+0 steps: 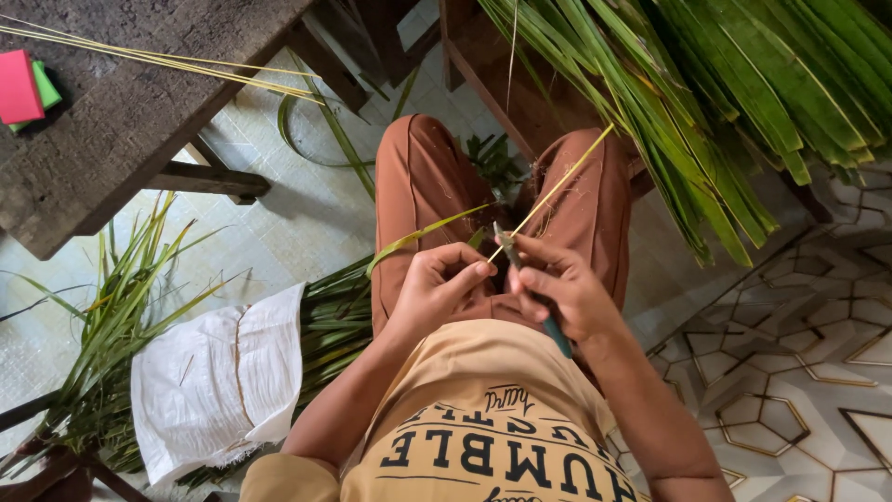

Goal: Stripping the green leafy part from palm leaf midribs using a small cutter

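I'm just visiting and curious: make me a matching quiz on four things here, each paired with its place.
Things:
1. knife
2. white sack
3. pink and green blocks
4. pile of long green leaves

Places:
A. on the wooden bench, upper left
B. in the right hand
C. upper right, beside the knee
D. on the floor, lower left

Pairs: 1-B, 2-D, 3-A, 4-C

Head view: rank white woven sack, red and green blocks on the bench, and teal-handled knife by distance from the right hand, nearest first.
1. Teal-handled knife: gripped in the right hand, over the lap.
2. White woven sack: on the floor at lower left, over green leaves.
3. Red and green blocks: far upper left, on the dark wooden bench.
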